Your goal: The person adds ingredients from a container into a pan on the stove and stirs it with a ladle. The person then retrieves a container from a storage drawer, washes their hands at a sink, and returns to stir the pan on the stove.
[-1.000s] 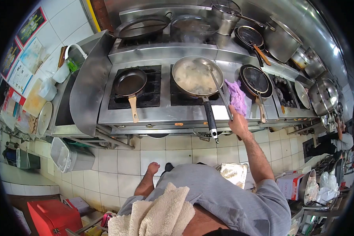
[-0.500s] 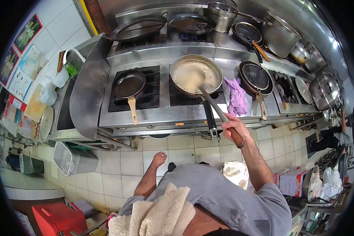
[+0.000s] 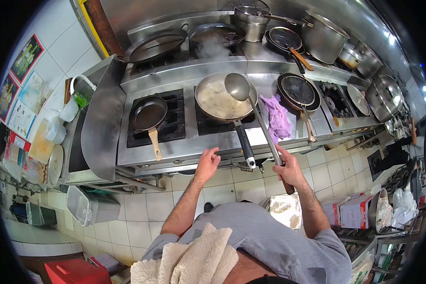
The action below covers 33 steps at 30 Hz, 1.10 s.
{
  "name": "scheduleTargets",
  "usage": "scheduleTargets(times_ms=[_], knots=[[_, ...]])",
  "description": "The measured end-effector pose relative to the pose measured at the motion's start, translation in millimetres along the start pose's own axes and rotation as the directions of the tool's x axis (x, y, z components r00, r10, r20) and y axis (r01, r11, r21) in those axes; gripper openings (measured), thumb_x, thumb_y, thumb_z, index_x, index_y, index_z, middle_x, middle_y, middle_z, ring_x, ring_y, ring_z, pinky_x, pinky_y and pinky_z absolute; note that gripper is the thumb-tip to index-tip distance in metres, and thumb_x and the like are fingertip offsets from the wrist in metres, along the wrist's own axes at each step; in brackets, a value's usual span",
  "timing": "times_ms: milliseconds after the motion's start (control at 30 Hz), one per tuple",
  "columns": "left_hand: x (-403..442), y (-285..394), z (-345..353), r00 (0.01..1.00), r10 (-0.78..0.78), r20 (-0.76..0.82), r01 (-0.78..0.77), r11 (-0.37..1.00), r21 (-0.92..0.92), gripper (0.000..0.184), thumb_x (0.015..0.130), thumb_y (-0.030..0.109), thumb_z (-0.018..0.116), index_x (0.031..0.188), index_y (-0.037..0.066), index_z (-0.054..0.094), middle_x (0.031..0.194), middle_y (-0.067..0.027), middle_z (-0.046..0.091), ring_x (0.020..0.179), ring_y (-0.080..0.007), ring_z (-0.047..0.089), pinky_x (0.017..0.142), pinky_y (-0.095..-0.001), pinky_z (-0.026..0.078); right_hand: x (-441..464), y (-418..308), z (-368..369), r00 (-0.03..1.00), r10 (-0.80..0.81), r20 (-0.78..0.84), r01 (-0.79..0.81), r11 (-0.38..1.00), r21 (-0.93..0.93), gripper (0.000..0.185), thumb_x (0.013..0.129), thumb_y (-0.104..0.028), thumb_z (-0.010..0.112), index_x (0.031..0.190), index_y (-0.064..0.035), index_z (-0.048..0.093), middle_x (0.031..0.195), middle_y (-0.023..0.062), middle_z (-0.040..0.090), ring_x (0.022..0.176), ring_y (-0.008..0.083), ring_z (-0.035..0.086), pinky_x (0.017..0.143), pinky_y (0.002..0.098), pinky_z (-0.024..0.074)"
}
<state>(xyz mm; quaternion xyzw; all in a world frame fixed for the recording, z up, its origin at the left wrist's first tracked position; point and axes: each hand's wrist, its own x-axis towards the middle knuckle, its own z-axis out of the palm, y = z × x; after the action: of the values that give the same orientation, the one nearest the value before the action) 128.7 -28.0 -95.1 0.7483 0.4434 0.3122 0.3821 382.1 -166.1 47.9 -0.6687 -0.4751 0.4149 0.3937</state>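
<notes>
My right hand point(image 3: 291, 171) is wrapped around the wooden-ended handle of a long metal ladle point(image 3: 237, 87). The ladle's bowl is raised over the right side of a frying pan point(image 3: 201, 109), which holds a pale, creamy sauce with lumps in it. That pan sits on a burner, its black handle point(image 3: 244, 142) pointing toward me. My left hand point(image 3: 207, 164) is in the air before the stove's front edge, left of the pan handle. It holds nothing, its fingers partly stretched out and apart.
A dark, wooden-handled skillet point(image 3: 148, 113) sits on the left burner. Right of the sauce pan lie a purple cloth point(image 3: 276, 117) and stacked pans point(image 3: 298, 91). Wide pans point(image 3: 156, 43) and a tall pot point(image 3: 323, 38) line the back shelf. A person point(image 3: 397, 154) stands far right.
The ladle has come up out of the sauce, and my right hand has moved lower. My left hand has risen forward toward the stove, its fingers opening. Steam now shows at the back.
</notes>
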Motion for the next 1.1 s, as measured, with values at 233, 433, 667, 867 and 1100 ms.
scheduleTargets(times_ms=[233, 433, 667, 867, 1100], knots=[[68, 58, -28, 0.914, 0.357, -0.191, -0.289, 0.906, 0.31, 0.045, 0.075, 0.003, 0.057, 0.119, 0.01, 0.052, 0.096, -0.0138, 0.042, 0.091, -0.03, 0.043, 0.081, -0.0379, 0.038, -37, -22, -10, 0.987, 0.101, 0.123, -0.149, 0.858, 0.491, 0.068, 0.069, 0.007, 0.058, 0.132, -0.0012, 0.035, 0.066, 0.0061, 0.053, 0.042, 0.0113, 0.048, 0.038, 0.0235, 0.0378], [108, 62, -27, 0.904, 0.407, -0.131, -0.256, 0.76, 0.597, 0.056, 0.068, -0.001, 0.053, 0.12, 0.016, 0.053, 0.1, -0.0109, 0.041, 0.094, -0.0292, 0.039, 0.082, -0.0444, 0.033, -54, -20, -7, 0.975, 0.107, 0.193, -0.206, 0.754, 0.624, 0.068, 0.069, 0.007, 0.059, 0.132, -0.0021, 0.036, 0.065, 0.0059, 0.053, 0.042, 0.0118, 0.047, 0.039, 0.024, 0.0383], [113, 59, -25, 0.92, 0.392, 0.012, -0.289, 0.657, 0.696, 0.054, 0.068, -0.001, 0.053, 0.119, 0.017, 0.055, 0.1, -0.0099, 0.041, 0.094, -0.0277, 0.039, 0.082, -0.0437, 0.031, -60, -22, -6, 0.966, 0.113, 0.235, -0.223, 0.825, 0.52, 0.068, 0.069, 0.007, 0.059, 0.132, -0.0018, 0.035, 0.066, 0.0067, 0.055, 0.042, 0.0125, 0.049, 0.038, 0.0239, 0.0386], [105, 53, -25, 0.968, 0.244, -0.055, -0.17, 0.802, 0.572, 0.062, 0.066, -0.002, 0.056, 0.124, 0.021, 0.052, 0.104, -0.0111, 0.038, 0.095, -0.0271, 0.038, 0.084, -0.0412, 0.033, -49, -22, -3, 0.971, 0.127, 0.204, -0.225, 0.778, 0.587, 0.067, 0.068, 0.007, 0.059, 0.131, -0.0011, 0.036, 0.065, 0.0063, 0.054, 0.041, 0.0128, 0.049, 0.036, 0.0242, 0.0377], [50, 139, -91, 0.964, 0.114, 0.239, 0.168, 0.434, -0.885, 0.056, 0.079, 0.021, 0.062, 0.13, 0.007, 0.045, 0.106, -0.0027, 0.034, 0.091, -0.0123, 0.039, 0.086, -0.0281, 0.036, -9, -16, 5, 0.993, 0.108, 0.048, -0.118, 0.926, 0.358, 0.069, 0.067, 0.007, 0.056, 0.132, 0.0009, 0.034, 0.062, 0.0039, 0.051, 0.041, 0.0111, 0.048, 0.036, 0.0241, 0.037]])
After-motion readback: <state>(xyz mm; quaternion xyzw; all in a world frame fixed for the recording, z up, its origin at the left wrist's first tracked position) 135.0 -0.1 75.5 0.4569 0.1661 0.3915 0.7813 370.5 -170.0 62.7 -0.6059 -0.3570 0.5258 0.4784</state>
